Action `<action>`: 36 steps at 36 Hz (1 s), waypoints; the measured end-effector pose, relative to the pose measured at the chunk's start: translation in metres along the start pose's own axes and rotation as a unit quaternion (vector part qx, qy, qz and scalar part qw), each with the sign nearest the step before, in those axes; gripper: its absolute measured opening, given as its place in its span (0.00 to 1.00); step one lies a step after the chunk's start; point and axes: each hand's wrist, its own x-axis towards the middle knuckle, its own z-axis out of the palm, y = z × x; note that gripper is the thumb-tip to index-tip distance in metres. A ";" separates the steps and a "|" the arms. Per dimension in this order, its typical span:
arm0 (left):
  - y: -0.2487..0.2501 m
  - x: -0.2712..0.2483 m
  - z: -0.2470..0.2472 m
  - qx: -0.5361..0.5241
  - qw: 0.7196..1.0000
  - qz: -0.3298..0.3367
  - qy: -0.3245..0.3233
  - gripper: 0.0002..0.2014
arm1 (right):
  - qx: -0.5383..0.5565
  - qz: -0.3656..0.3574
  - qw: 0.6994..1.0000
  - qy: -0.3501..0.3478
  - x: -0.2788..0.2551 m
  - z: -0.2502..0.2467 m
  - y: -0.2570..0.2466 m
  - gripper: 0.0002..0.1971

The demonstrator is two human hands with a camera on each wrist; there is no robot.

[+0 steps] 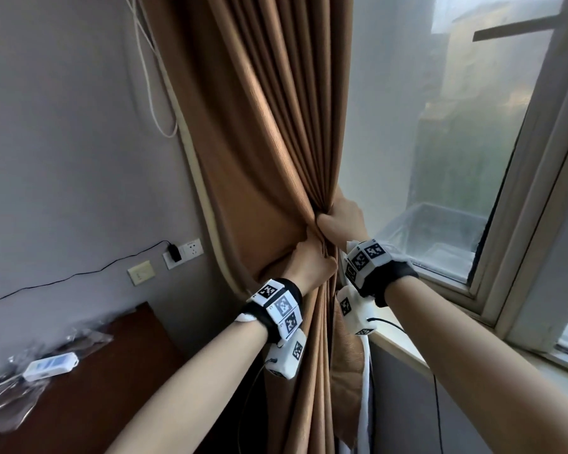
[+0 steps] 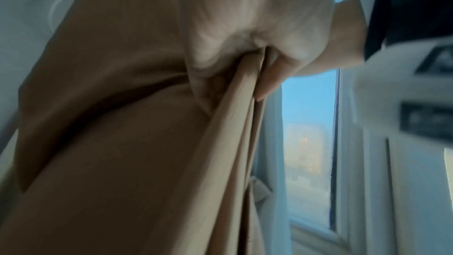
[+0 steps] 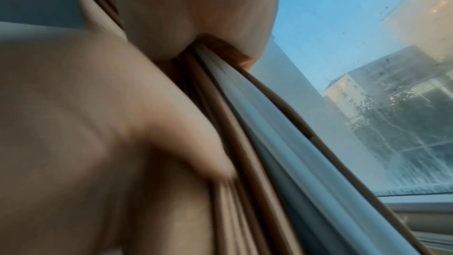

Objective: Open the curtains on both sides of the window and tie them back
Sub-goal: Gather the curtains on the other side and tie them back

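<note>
A brown curtain (image 1: 269, 132) hangs at the left edge of the window (image 1: 440, 126), drawn together into tight folds. My right hand (image 1: 341, 221) grips the bunched folds from the window side. Just below it, my left hand (image 1: 310, 265) grips the same bundle from the wall side. The left wrist view shows my left hand (image 2: 255, 42) wrapped round the gathered curtain (image 2: 127, 143). Through the right wrist view, my right hand (image 3: 201, 16) clamps the curtain (image 3: 245, 143), whose pale lining shows. A loose brown fabric piece (image 1: 346, 352) hangs beside the bundle under the sill.
A dark wooden desk (image 1: 112, 381) at lower left carries a white remote (image 1: 51, 365) and clear plastic bags. Wall sockets (image 1: 182, 252) with a plugged charger and black cable sit left of the curtain. A white cord (image 1: 151, 77) hangs on the wall. The window sill (image 1: 404, 348) runs lower right.
</note>
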 end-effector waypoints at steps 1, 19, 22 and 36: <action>-0.002 0.000 0.003 0.019 1.000 -0.009 -0.021 0.26 | 0.000 -0.001 1.000 -0.002 0.000 0.001 0.000 0.20; -0.014 -0.006 0.049 -0.138 0.962 -0.135 -0.192 0.51 | -0.016 0.003 1.000 -0.014 0.000 -0.001 0.001 0.24; -0.030 -0.006 0.029 -0.239 0.932 -0.169 -0.212 0.34 | -0.005 -0.015 1.000 -0.013 0.002 -0.009 0.008 0.25; -0.153 0.051 -0.095 -0.307 0.927 -0.164 0.141 0.64 | 0.062 -0.016 0.997 -0.032 -0.002 -0.006 0.000 0.30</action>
